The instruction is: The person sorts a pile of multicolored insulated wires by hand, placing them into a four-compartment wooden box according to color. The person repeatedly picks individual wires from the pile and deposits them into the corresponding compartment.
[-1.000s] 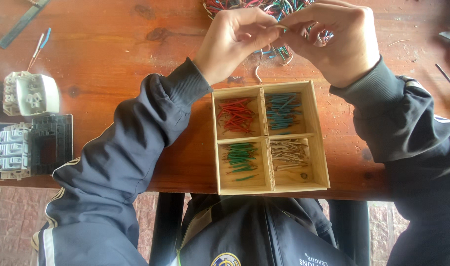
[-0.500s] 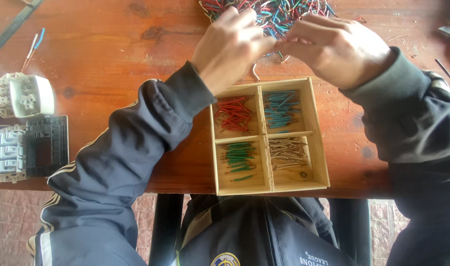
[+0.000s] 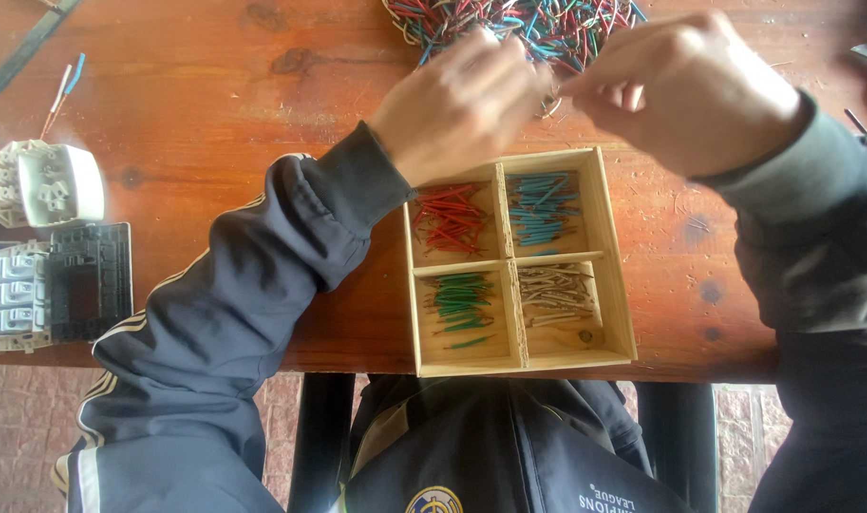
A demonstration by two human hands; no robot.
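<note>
Just in front of a tangled pile of coloured wire pieces [image 3: 519,24], the left hand [image 3: 462,109] and right hand [image 3: 685,90] meet fingertip to fingertip, apparently pinching a wire piece from the pile, though blur hides each grip's exact hold. Below the grip, nearer the person, a four-compartment wooden box [image 3: 616,275] rests on the wooden surface [image 3: 215,104], holding sorted red, blue, green and pale pieces.

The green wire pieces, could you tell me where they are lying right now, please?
In the head view, the green wire pieces lie in the wooden box's near-left compartment, behind them the red pieces, right of them the beige ones.
</note>
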